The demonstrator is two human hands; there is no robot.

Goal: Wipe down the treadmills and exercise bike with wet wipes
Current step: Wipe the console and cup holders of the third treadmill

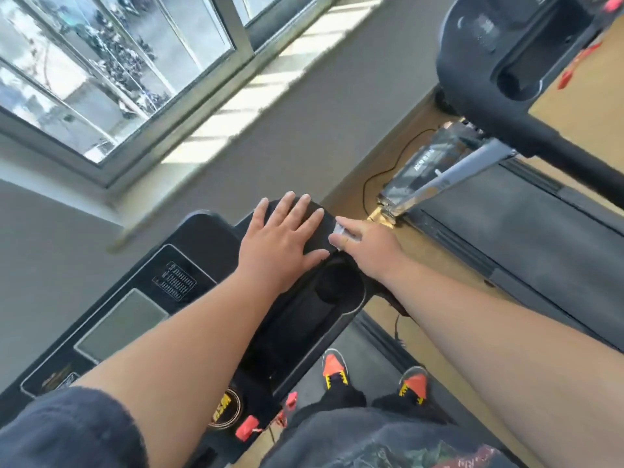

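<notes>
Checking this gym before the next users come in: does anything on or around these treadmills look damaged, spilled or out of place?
Nothing stands out. The left hand lies flat on the treadmill console while the right hand holds a wet wipe at its corner. A black cable trails loosely over the floor by the wall.

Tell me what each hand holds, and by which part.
The right hand pinches a white wipe against the console's edge; the exact grip spot is hidden. The left hand holds nothing, lying flat on the console.
</notes>
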